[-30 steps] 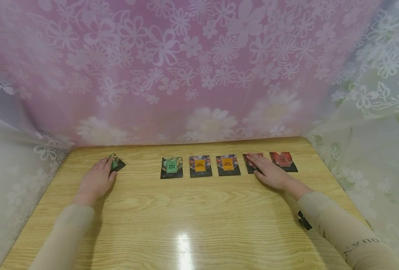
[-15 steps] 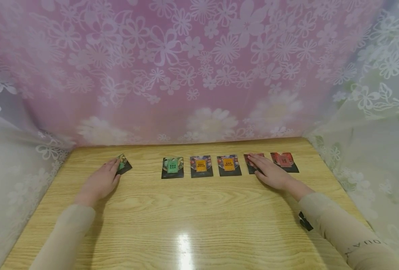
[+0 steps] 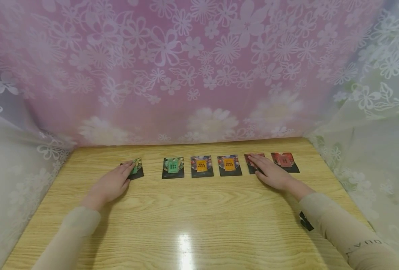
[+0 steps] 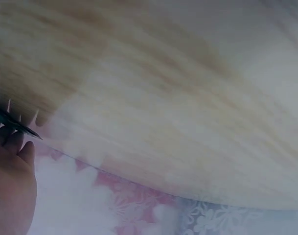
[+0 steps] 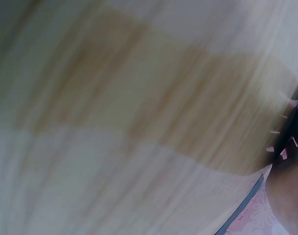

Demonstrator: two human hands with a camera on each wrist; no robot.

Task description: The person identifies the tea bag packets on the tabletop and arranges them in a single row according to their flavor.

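Observation:
Flat against the table, the fingers of my left hand [image 3: 110,185] rest on a small black-and-green packet [image 3: 138,171], covering its left part. In the left wrist view that packet [image 4: 11,121] shows edge-on at the fingertips. To its right lies a matching green packet [image 3: 173,167], then two packets with orange labels [image 3: 201,166]. My right hand [image 3: 273,174] lies with extended fingers over a red-and-black packet [image 3: 251,170], hiding much of it. Just beyond that hand is another red packet [image 3: 285,161], at the right end of the row.
The wood-grain table [image 3: 185,210] runs back to a pink floral curtain [image 3: 192,75]. Pale translucent sheets [image 3: 381,157] hang along both sides. A small black object [image 3: 306,221] sits partly behind the right forearm.
My left hand has slid its green packet rightward, nearer the other green one, and the packet has turned straighter. The right hand stays on the red packet.

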